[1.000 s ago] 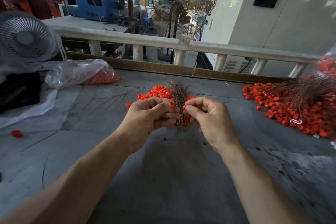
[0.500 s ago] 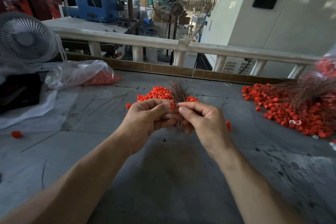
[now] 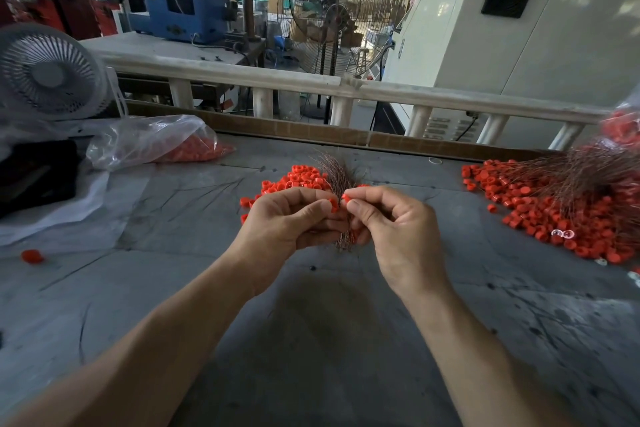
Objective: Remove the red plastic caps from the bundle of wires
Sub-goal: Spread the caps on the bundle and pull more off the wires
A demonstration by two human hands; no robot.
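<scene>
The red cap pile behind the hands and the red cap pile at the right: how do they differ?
The middle pile is small, and its caps lie loose; the right pile is far larger and wider. Loose wires lie across the right pile, while the middle pile has only the held bundle in front of it. Both lie on the grey table.

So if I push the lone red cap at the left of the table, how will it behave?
The lone red cap looks small and hollow, so it is probably very light. It seems round, so on the flat table it may roll or skid away. Being plastic, it likely will not break.
</scene>
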